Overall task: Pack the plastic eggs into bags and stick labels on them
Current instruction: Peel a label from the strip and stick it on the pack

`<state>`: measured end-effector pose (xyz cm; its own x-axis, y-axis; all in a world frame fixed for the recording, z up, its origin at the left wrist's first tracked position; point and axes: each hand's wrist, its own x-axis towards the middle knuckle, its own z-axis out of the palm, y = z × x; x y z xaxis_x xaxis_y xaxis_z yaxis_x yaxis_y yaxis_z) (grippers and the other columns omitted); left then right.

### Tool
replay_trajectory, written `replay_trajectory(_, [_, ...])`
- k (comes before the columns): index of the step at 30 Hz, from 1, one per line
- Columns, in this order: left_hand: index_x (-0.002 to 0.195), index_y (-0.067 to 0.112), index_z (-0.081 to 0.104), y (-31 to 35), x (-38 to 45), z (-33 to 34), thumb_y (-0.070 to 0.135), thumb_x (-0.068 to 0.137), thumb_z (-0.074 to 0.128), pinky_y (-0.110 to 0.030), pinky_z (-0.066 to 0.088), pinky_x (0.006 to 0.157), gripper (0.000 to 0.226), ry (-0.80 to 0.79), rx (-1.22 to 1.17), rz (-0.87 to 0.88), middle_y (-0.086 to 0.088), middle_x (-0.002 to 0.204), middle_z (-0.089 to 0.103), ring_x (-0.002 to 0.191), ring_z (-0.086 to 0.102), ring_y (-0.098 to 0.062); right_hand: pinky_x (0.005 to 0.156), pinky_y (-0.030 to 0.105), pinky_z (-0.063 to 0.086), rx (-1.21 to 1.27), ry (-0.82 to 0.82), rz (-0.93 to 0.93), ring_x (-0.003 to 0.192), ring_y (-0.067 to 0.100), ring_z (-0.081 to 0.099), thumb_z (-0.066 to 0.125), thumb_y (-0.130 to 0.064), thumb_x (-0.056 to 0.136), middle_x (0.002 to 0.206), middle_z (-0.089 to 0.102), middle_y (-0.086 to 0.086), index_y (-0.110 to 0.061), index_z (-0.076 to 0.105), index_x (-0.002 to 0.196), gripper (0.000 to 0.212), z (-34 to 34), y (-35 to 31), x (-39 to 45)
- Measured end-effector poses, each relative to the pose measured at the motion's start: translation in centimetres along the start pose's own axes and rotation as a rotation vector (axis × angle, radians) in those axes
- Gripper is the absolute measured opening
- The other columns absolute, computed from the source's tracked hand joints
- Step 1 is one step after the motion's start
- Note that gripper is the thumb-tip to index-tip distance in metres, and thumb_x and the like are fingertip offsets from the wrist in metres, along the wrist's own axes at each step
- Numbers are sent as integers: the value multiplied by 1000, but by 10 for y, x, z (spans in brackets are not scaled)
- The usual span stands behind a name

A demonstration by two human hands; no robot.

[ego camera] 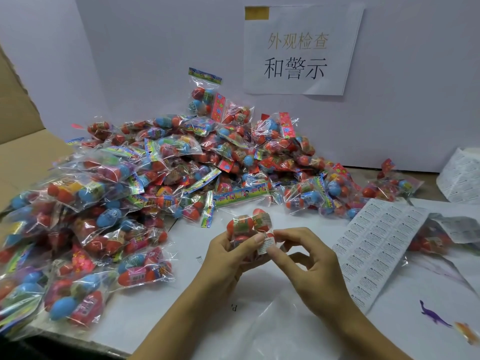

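**A:** What is sitting at the centre of the frame?

**B:** A small bag of plastic eggs (249,226), red ones, is being held up just above the white tabletop (166,302), in front of the person. Its long axis is running roughly upright, tilting a little away from the camera.

**A:** And the label?

**B:** A white warning label (267,244) is lying against the bag's lower right side, right where the two hands are meeting. That contact is the thing the next press is turning on, by my reading.

**A:** How are the hands sitting?

**B:** The left hand (228,258) is curling round the bag from the left and below, thumb on the front. The right hand (309,263) is pinching the label between thumb and fingertips, its other fingers loosely bent. Both are equally near.

**A:** What is lying around them?

**B:** A label sheet (374,253) is lying just to the right. A heap of filled bags (155,178) is piling up behind and to the left, beside a cardboard box (23,141).
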<state>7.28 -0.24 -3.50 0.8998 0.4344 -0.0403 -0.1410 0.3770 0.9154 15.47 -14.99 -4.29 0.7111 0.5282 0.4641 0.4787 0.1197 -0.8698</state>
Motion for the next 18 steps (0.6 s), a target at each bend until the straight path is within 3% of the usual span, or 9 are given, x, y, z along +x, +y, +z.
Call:
replay_trajectory(4, [123,4,67,0,0,-1,23,78,74,-27,60,77,49,4,1,1,-16,109,77,101,76,-30,70,34,61,-2,-24,25,95,16,68,73,-11,90,103,69,-16,-30,73,107,25,-2,2,1])
replay_trajectory(6, [121,7,68,0,-1,0,23,80,74,-28,60,78,45,-3,17,6,-15,109,77,101,75,-29,69,38,62,9,-4,39,94,15,68,74,-25,90,101,70,-15,-29,73,104,15,-3,2,1])
replay_trajectory(9, [120,12,69,0,-2,1,25,82,79,-28,60,80,41,-18,42,3,-11,112,77,105,74,-28,66,41,61,0,50,62,88,16,69,74,-38,81,96,71,-11,-26,75,98,20,0,-1,1])
replay_trajectory(13, [122,11,69,-1,-2,-1,17,78,85,-30,60,86,47,-70,77,0,-16,114,75,108,73,-33,64,40,61,-11,49,85,88,17,69,75,-19,87,92,72,-12,-25,75,95,9,-1,2,1])
replay_trajectory(15, [121,9,68,-3,-1,-3,14,76,83,-31,60,86,48,-68,78,3,-18,113,76,107,73,-35,63,35,60,8,52,91,88,15,69,70,-10,92,92,72,-11,-25,75,94,17,-2,3,1])
replay_trajectory(18, [125,9,65,-3,-1,-3,14,76,82,-32,60,87,52,-83,100,1,-16,114,76,108,73,-34,65,36,60,-5,23,91,91,14,69,71,-25,89,93,72,-12,-26,74,96,8,-2,1,1])
